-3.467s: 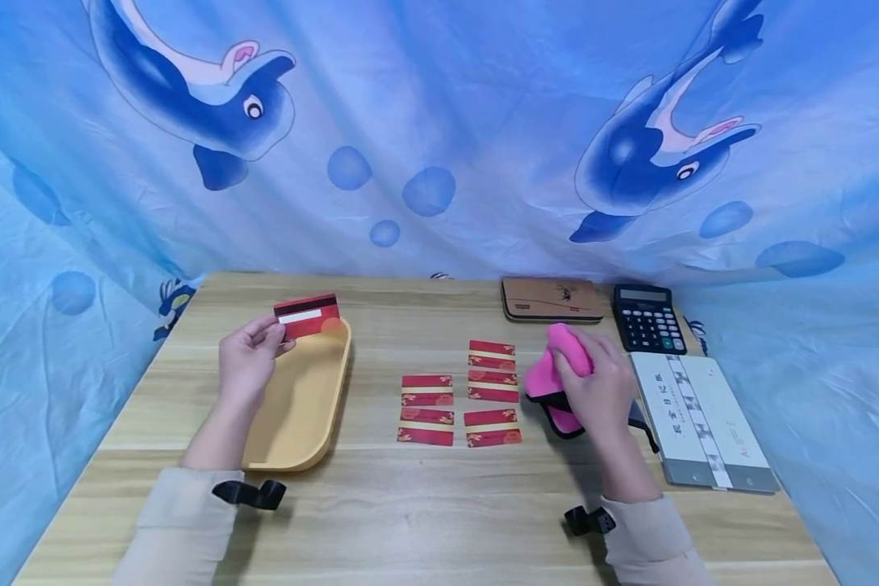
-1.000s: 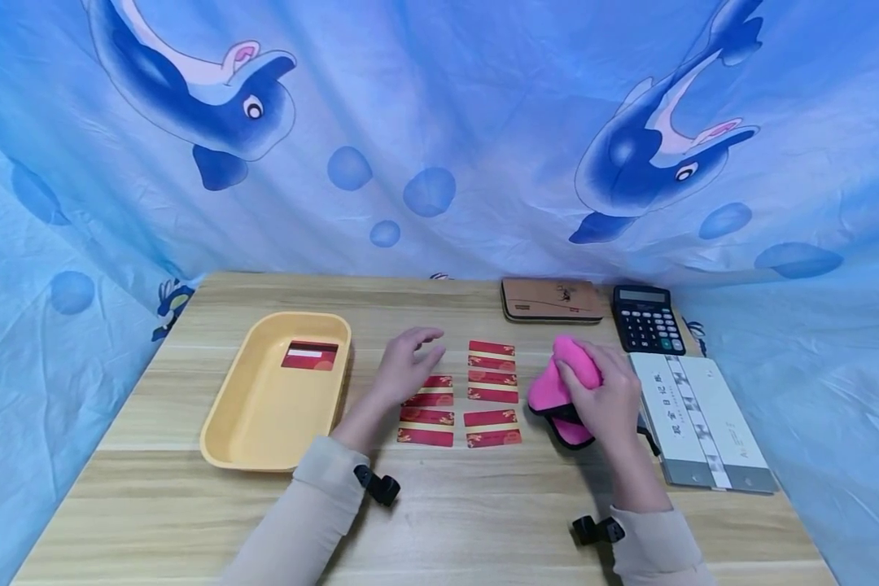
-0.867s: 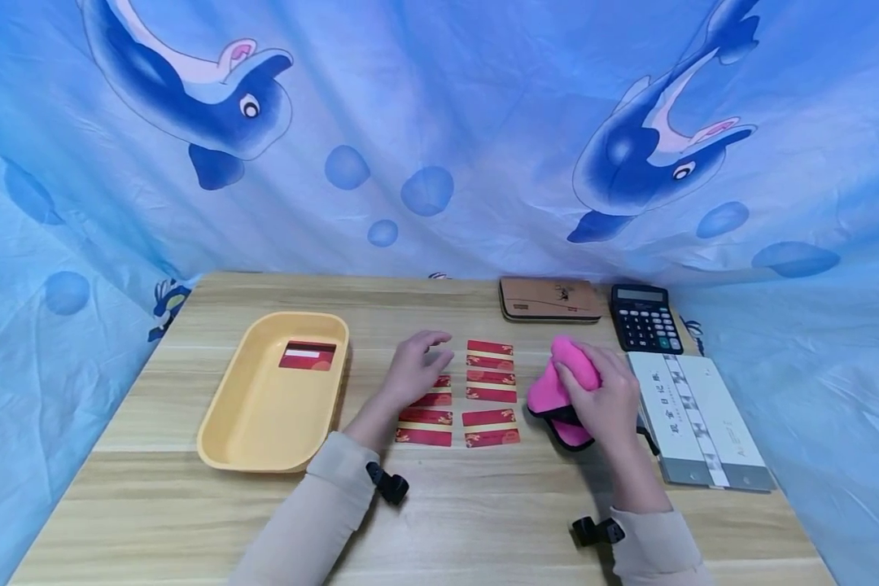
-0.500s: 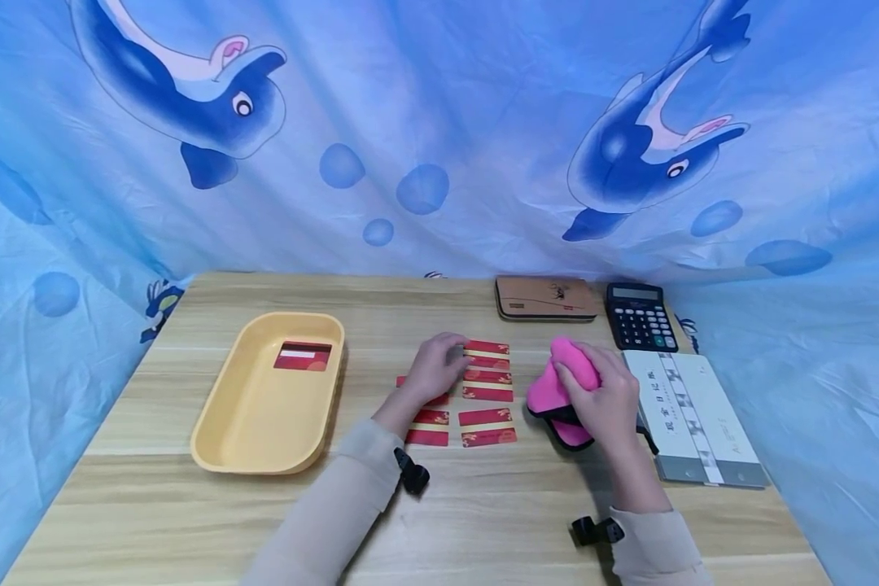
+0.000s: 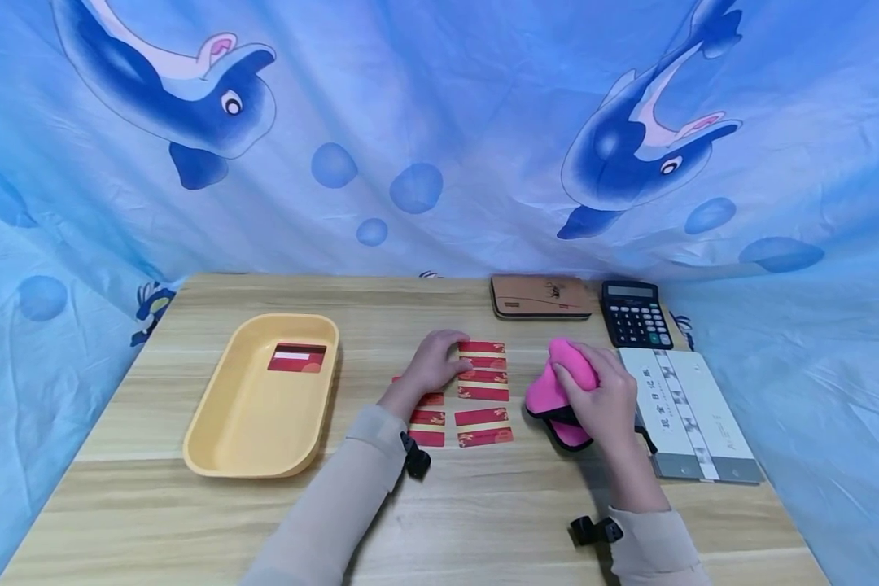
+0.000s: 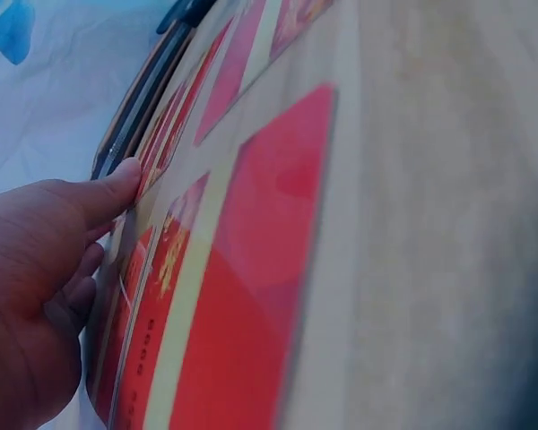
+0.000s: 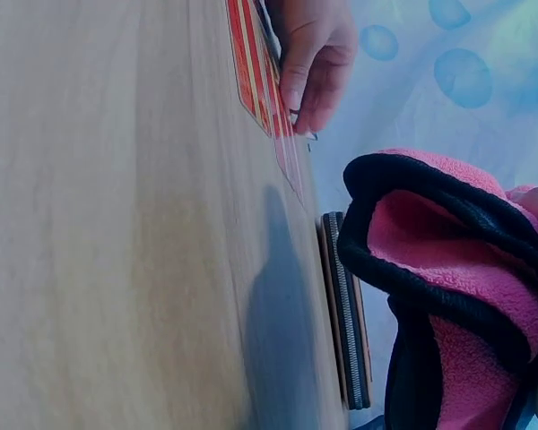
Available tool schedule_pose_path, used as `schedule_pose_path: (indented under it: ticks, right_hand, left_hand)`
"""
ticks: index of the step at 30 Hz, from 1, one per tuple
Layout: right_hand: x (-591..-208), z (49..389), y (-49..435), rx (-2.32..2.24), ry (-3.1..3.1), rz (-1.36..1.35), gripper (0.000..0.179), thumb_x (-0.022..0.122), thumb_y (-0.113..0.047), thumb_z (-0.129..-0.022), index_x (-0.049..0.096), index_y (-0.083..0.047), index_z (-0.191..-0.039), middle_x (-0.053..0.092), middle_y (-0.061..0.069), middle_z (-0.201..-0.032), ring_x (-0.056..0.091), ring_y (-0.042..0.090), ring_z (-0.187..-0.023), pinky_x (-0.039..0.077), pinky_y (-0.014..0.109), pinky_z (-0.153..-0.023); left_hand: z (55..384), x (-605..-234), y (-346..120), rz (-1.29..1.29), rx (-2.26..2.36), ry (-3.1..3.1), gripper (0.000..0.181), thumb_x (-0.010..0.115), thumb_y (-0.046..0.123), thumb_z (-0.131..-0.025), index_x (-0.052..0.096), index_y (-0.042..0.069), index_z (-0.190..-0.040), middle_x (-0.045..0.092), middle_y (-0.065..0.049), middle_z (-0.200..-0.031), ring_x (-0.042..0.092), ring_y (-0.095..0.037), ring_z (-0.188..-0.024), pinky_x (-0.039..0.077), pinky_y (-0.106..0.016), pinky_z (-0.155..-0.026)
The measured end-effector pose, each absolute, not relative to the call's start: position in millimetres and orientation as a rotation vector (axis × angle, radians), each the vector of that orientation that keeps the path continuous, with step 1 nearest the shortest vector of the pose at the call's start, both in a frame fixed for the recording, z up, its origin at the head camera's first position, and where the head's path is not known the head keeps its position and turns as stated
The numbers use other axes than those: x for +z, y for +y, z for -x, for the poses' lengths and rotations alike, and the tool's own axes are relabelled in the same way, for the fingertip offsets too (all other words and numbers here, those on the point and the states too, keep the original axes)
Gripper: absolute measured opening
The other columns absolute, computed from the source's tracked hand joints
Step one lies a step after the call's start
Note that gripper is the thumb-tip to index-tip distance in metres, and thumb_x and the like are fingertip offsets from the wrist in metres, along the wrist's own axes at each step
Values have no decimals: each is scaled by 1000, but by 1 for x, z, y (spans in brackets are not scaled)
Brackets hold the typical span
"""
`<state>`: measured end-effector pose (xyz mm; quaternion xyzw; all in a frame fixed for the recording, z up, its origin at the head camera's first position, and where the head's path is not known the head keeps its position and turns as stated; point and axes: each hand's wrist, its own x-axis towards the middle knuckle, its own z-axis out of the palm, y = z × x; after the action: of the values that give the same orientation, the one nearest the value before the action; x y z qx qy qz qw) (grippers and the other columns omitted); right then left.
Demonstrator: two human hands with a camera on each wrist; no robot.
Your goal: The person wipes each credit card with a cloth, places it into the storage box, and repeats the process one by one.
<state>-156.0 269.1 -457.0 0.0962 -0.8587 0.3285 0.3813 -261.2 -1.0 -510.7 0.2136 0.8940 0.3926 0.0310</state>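
Right of the tray (image 5: 256,423), the right hand (image 5: 610,397) grips cloth (image 5: 548,394) while the left hand (image 5: 432,361), hold unclear, seemingly fetches a card (image 5: 485,347), needing a pinch.

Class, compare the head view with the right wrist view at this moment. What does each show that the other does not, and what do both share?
Only the head view: the yellow tray with a red card in it, the notebook and the dolphin drawings.

Only the right wrist view: the zipper teeth on the brown wallet, and the hollow inside the fold of the pink cloth.

Both: that wallet and cloth, the right hand gripping the cloth, the left hand at the red cards, the wooden table and the blue backdrop.
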Motion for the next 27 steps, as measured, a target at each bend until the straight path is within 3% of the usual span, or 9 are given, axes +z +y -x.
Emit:
schedule_pose_path:
  ticks: [4,10,15,18,23,27]
  right_hand:
    - [-459,157,270,842,-2187,-245,41,88,-13,-78,75,-4,-116,73,14,-107,69,29,-95,47,16,-80]
    - [-460,155,268,834,-2207,-243,42,87,-14,-79,74,-4,-118,72,14,-109,67,28,-97,51,31,-77]
    - [-462,154,268,836,-2221,-238,43,87,-15,-80,74,-4,-119,72,14,-111,67,27,-99,51,25,-80]
    - [-462,154,268,838,-2205,-246,42,87,-14,-79,74,-3,-118,72,14,-110,67,27,-98,50,22,-80]
    - [-465,156,269,840,-2180,-283,41,88,-11,-78,75,-2,-115,73,14,-108,67,29,-96,50,27,-77]
    - [-467,157,269,841,-2172,-295,42,88,-10,-76,75,-3,-115,74,15,-107,67,30,-94,50,32,-76]
  left_hand:
    - [263,-507,1,-601,1180,2750,50,76,22,-93,60,9,-139,56,-10,-143,45,-28,-137,36,-42,-117]
    - [263,-498,8,-506,1110,2750,50,77,18,-91,60,11,-138,56,-10,-140,47,-28,-132,39,-42,-114]
    - [260,-498,9,-472,1241,2692,45,76,6,-90,61,17,-131,53,-7,-133,50,-26,-122,44,-43,-108]
    - [261,-501,7,-481,1375,2649,55,76,0,-88,56,17,-137,52,-7,-130,53,-25,-113,50,-41,-99]
    - [260,-507,1,-371,1598,2581,75,81,-2,-83,49,12,-149,61,-9,-130,64,-22,-103,57,-36,-89]
    - [260,-508,-1,-233,1725,2519,60,79,3,-86,58,8,-142,70,-10,-118,69,-22,-100,59,-35,-88]
